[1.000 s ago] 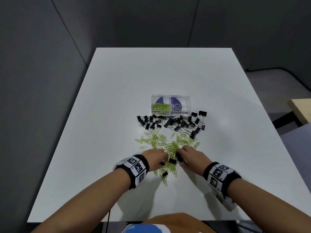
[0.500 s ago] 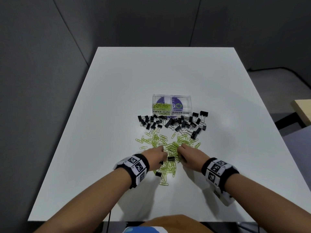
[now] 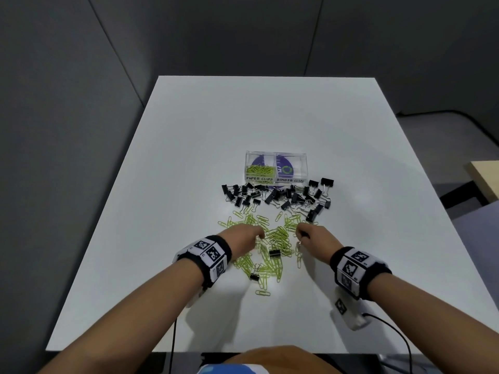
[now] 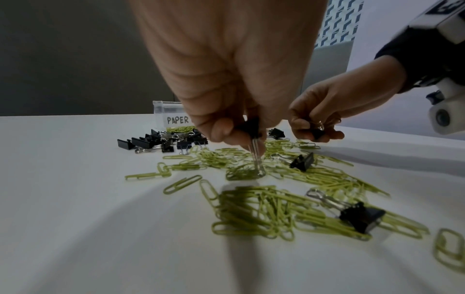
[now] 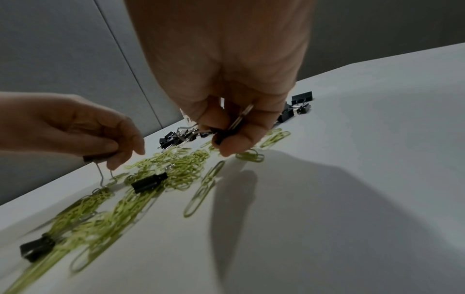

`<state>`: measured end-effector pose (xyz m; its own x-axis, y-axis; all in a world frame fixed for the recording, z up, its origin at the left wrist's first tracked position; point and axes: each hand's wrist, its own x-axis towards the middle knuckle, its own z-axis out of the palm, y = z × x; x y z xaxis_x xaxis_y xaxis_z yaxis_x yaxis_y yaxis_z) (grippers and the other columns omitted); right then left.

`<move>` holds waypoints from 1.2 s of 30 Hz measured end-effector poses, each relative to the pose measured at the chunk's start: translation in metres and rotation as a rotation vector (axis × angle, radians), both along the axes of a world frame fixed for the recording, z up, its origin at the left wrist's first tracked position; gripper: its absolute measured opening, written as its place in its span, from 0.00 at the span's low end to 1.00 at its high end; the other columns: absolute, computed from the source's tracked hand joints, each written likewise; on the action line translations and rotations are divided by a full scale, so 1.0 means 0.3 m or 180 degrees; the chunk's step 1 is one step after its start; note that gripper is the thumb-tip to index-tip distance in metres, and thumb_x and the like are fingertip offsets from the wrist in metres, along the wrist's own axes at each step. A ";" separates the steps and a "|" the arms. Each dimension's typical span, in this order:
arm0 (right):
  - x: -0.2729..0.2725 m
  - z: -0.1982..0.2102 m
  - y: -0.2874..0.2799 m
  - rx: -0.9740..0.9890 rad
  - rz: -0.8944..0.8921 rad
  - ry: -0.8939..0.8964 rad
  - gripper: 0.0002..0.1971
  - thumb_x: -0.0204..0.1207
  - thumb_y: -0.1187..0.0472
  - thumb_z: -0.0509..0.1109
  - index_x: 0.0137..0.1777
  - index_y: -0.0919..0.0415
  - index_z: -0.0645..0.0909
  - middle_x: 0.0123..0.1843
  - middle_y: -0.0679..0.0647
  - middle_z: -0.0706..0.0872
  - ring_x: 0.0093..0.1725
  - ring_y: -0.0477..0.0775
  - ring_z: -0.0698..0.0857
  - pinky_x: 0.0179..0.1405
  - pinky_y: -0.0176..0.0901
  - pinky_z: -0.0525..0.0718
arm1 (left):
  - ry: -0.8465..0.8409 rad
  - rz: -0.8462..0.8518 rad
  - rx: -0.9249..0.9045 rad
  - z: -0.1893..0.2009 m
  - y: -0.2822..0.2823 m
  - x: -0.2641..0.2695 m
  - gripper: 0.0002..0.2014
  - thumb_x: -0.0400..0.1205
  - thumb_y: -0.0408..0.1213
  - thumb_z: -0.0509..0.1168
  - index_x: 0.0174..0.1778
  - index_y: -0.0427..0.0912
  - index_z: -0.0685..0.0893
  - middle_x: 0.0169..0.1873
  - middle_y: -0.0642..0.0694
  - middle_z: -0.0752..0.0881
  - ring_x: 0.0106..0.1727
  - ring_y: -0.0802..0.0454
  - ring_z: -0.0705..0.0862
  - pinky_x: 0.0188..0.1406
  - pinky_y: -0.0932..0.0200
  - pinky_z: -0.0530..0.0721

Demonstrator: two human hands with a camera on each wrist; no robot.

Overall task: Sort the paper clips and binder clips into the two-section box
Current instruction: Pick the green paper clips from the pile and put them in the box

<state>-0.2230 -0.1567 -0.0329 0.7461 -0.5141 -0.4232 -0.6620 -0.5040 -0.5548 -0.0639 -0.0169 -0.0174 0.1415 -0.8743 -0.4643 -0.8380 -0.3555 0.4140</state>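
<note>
Black binder clips: 1 pinched in left-hand fingers (image 4: pixel 221 129), 1 in right-hand fingers (image 5: pixel 236 139) (2 loose among paper clips (image 3: pixel 278 236)).

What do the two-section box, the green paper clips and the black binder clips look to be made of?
Two-section box: clear, glossy hard plastic by the look; the contents show through its walls.
Green paper clips: thin bent wire with a matte yellow-green coating, probably plastic or paint over metal.
Binder clips: black-painted folded sheet metal, likely, with shiny bare wire handles.
</note>
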 end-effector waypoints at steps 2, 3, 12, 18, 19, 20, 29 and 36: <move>0.003 0.001 0.005 0.0184 -0.0107 -0.0004 0.10 0.72 0.75 0.54 0.36 0.59 0.67 0.35 0.54 0.75 0.31 0.46 0.71 0.33 0.39 0.69 | -0.0019 -0.0026 -0.0038 -0.003 0.002 0.008 0.19 0.85 0.27 0.53 0.71 0.41 0.73 0.59 0.40 0.83 0.59 0.45 0.81 0.58 0.57 0.79; 0.005 0.002 0.008 0.0292 -0.0145 0.0017 0.10 0.71 0.75 0.54 0.35 0.59 0.65 0.34 0.53 0.73 0.31 0.47 0.69 0.32 0.39 0.67 | -0.0016 -0.0065 -0.0080 -0.004 0.005 0.010 0.19 0.85 0.26 0.54 0.71 0.41 0.73 0.60 0.40 0.83 0.60 0.44 0.81 0.59 0.57 0.78; 0.046 -0.007 0.043 0.0368 -0.0060 -0.0001 0.16 0.78 0.67 0.55 0.28 0.54 0.66 0.31 0.51 0.72 0.34 0.50 0.70 0.38 0.43 0.71 | -0.0267 0.0150 -0.0083 -0.005 0.029 0.000 0.10 0.84 0.30 0.53 0.52 0.38 0.81 0.51 0.41 0.85 0.49 0.46 0.81 0.53 0.53 0.82; 0.058 -0.004 0.043 0.0187 -0.0116 -0.0016 0.20 0.77 0.70 0.53 0.25 0.52 0.69 0.27 0.48 0.75 0.30 0.46 0.73 0.34 0.39 0.73 | -0.0944 -0.0328 0.0664 -0.007 0.051 -0.064 0.28 0.78 0.64 0.55 0.30 0.41 0.75 0.26 0.50 0.75 0.35 0.48 0.76 0.39 0.56 0.77; 0.064 -0.004 0.046 0.0074 -0.0076 0.0020 0.19 0.78 0.69 0.52 0.25 0.53 0.68 0.27 0.48 0.75 0.30 0.45 0.73 0.32 0.39 0.71 | -0.0984 -0.0374 0.0740 -0.013 0.049 -0.076 0.28 0.78 0.64 0.57 0.26 0.41 0.72 0.24 0.50 0.72 0.35 0.48 0.76 0.37 0.56 0.76; 0.070 -0.004 0.051 -0.0058 -0.0030 0.0058 0.19 0.78 0.67 0.52 0.25 0.53 0.67 0.27 0.48 0.74 0.29 0.45 0.72 0.32 0.38 0.71 | -0.1016 -0.0421 0.0790 -0.017 0.046 -0.088 0.28 0.77 0.64 0.58 0.24 0.42 0.69 0.23 0.51 0.70 0.34 0.48 0.76 0.34 0.58 0.74; 0.124 -0.010 0.114 -0.1396 0.1203 0.0790 0.27 0.75 0.36 0.59 0.25 0.55 0.62 0.22 0.47 0.64 0.23 0.47 0.65 0.21 0.35 0.62 | -0.1162 -0.0631 0.0776 0.004 0.025 -0.113 0.20 0.78 0.47 0.60 0.22 0.43 0.66 0.21 0.50 0.68 0.24 0.52 0.67 0.28 0.61 0.69; 0.139 -0.013 0.128 -0.1118 0.1236 0.0736 0.14 0.77 0.51 0.62 0.34 0.57 0.68 0.31 0.50 0.74 0.36 0.53 0.76 0.29 0.39 0.73 | -0.1133 -0.0786 0.0785 0.012 0.020 -0.084 0.19 0.77 0.47 0.59 0.22 0.43 0.66 0.20 0.50 0.68 0.30 0.48 0.74 0.33 0.59 0.75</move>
